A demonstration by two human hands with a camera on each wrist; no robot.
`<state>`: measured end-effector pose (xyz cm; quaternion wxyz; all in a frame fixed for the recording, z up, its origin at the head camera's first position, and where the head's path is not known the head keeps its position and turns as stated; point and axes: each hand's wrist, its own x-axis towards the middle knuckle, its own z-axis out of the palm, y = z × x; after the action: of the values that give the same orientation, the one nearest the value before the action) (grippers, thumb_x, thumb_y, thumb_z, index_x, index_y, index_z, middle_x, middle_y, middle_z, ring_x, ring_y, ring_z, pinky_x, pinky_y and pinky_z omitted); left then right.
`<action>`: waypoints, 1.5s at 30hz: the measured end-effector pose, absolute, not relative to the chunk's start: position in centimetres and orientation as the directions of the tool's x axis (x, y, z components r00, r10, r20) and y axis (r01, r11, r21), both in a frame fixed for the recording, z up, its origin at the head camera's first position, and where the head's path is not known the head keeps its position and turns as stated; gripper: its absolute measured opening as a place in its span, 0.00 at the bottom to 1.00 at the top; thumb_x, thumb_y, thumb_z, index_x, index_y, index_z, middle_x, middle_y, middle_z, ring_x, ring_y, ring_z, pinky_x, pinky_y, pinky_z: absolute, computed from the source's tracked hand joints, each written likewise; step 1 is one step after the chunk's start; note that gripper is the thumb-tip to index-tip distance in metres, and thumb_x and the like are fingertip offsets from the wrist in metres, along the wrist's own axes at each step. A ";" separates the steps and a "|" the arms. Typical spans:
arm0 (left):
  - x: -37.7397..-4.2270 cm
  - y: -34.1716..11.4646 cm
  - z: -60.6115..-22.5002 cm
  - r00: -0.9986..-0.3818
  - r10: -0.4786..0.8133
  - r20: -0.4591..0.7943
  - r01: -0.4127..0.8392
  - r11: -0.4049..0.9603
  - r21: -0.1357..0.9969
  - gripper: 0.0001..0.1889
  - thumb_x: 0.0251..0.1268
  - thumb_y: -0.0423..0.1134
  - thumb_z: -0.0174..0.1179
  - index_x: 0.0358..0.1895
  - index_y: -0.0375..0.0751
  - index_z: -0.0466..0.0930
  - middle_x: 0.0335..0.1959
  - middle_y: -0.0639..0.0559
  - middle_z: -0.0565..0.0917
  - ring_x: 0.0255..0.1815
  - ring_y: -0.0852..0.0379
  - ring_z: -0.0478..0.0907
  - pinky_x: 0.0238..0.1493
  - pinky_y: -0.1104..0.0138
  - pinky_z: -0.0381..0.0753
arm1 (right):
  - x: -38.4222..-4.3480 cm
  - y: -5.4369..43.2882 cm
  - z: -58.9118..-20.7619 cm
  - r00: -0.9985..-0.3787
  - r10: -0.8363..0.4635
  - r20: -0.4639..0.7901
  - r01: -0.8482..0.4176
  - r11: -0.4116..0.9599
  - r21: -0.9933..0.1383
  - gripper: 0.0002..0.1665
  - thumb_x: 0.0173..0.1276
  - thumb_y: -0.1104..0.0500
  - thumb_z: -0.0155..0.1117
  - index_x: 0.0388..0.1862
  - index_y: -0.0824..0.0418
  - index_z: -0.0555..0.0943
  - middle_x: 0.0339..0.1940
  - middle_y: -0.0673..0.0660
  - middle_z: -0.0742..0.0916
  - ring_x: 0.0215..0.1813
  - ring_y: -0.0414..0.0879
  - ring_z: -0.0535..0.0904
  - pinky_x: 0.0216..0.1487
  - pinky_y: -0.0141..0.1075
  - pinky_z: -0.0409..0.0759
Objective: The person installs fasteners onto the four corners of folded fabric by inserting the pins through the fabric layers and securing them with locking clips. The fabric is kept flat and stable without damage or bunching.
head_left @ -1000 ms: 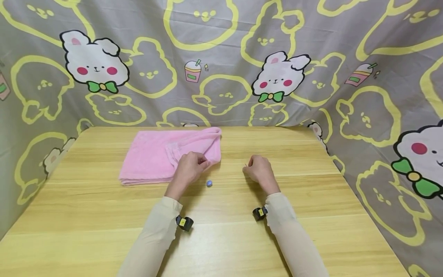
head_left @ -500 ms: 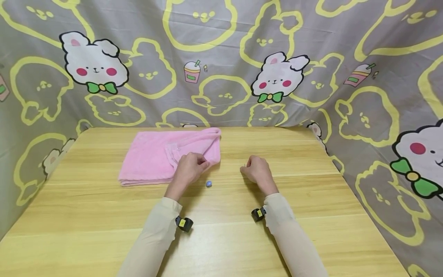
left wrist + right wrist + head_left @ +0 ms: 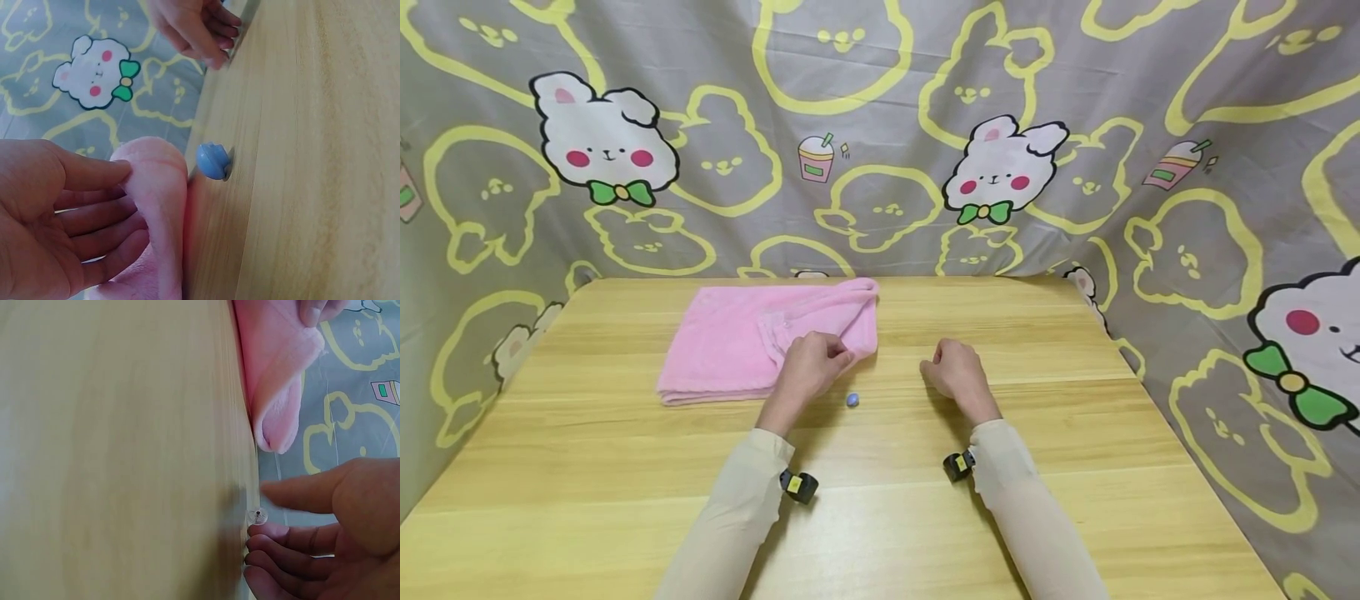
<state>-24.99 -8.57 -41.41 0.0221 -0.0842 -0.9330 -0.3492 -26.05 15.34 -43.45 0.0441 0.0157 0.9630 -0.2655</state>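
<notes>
A folded pink towel (image 3: 722, 342) lies on the left half of the table, its near right corner turned up. My left hand (image 3: 811, 362) pinches that raised edge, thumb on top and fingers inside the fold in the left wrist view. Near this hand sits a small blue mushroom-shaped cap (image 3: 212, 160) on the wood. Further right, my right hand (image 3: 957, 371) is low over the table with curled fingers. At its thumb and index fingertips the right wrist view shows a small clear disc (image 3: 257, 516) with a dark centre, which the hand holds.
The wooden table (image 3: 865, 517) reaches back to a grey curtain (image 3: 880, 133) printed with rabbits and yellow outlines, which also hangs along both sides. Bare wood lies between the two hands and to the right of the right hand.
My right hand has shifted slightly left, and the thin upright line at its fingertips no longer shows in the head view. Left hand, towel and blue cap stay in place.
</notes>
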 end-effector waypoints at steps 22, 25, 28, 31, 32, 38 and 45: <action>-25.1 -8.7 -41.5 -0.986 0.144 0.079 0.160 0.736 0.658 0.07 0.67 0.39 0.67 0.32 0.41 0.90 0.26 0.51 0.88 0.25 0.56 0.76 0.33 0.65 0.73 | -26.3 15.9 -43.3 -0.992 0.020 -0.127 0.088 0.828 -0.554 0.10 0.70 0.56 0.56 0.33 0.61 0.73 0.27 0.55 0.77 0.30 0.48 0.70 0.30 0.37 0.68; -25.1 -8.7 -41.5 -0.987 0.144 0.078 0.159 0.735 0.659 0.07 0.67 0.39 0.67 0.32 0.41 0.90 0.26 0.50 0.88 0.25 0.56 0.76 0.33 0.65 0.73 | -26.2 15.9 -43.3 -0.993 -0.015 -0.120 0.057 0.814 -0.579 0.11 0.72 0.57 0.56 0.48 0.62 0.75 0.39 0.60 0.83 0.37 0.51 0.74 0.36 0.39 0.71; -25.1 -8.7 -41.5 -0.987 0.143 0.077 0.158 0.736 0.659 0.08 0.67 0.39 0.67 0.32 0.40 0.90 0.26 0.50 0.88 0.25 0.56 0.76 0.33 0.65 0.73 | -26.2 15.8 -43.5 -0.991 -0.038 -0.127 0.043 0.812 -0.582 0.11 0.71 0.60 0.55 0.49 0.61 0.78 0.38 0.60 0.83 0.34 0.51 0.74 0.34 0.38 0.71; -25.1 -8.7 -41.5 -0.986 0.144 0.080 0.161 0.735 0.659 0.08 0.67 0.39 0.67 0.32 0.40 0.90 0.27 0.50 0.88 0.25 0.56 0.76 0.33 0.65 0.74 | -26.3 15.8 -43.5 -0.992 -0.031 -0.125 0.047 0.819 -0.572 0.06 0.69 0.63 0.56 0.41 0.61 0.79 0.32 0.58 0.82 0.30 0.48 0.73 0.30 0.35 0.69; -25.1 -8.7 -41.5 -0.986 0.144 0.082 0.162 0.734 0.660 0.08 0.67 0.39 0.67 0.32 0.40 0.90 0.27 0.50 0.88 0.25 0.56 0.76 0.33 0.65 0.74 | -26.3 15.7 -43.6 -0.992 -0.027 -0.126 0.050 0.819 -0.571 0.05 0.68 0.64 0.57 0.40 0.61 0.79 0.30 0.57 0.81 0.29 0.47 0.73 0.29 0.35 0.69; -25.2 -8.8 -41.7 -0.985 0.147 0.089 0.169 0.731 0.661 0.07 0.67 0.39 0.67 0.32 0.40 0.90 0.27 0.49 0.89 0.26 0.55 0.77 0.34 0.64 0.75 | -26.3 15.8 -43.6 -0.992 -0.030 -0.121 0.045 0.820 -0.571 0.04 0.66 0.64 0.58 0.38 0.60 0.79 0.28 0.56 0.80 0.29 0.48 0.73 0.30 0.36 0.69; -25.1 -8.8 -41.7 -0.984 0.150 0.095 0.175 0.731 0.660 0.08 0.66 0.38 0.67 0.31 0.40 0.90 0.26 0.50 0.88 0.26 0.55 0.76 0.34 0.64 0.74 | -26.4 16.1 -43.6 -0.993 -0.021 -0.120 0.054 0.807 -0.589 0.18 0.71 0.55 0.60 0.54 0.64 0.78 0.51 0.65 0.85 0.53 0.59 0.80 0.54 0.50 0.78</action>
<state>-25.14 -8.84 -41.69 0.0174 -0.0873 -0.9301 -0.3565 -26.42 16.11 -43.60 0.0605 0.0086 0.9485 -0.3108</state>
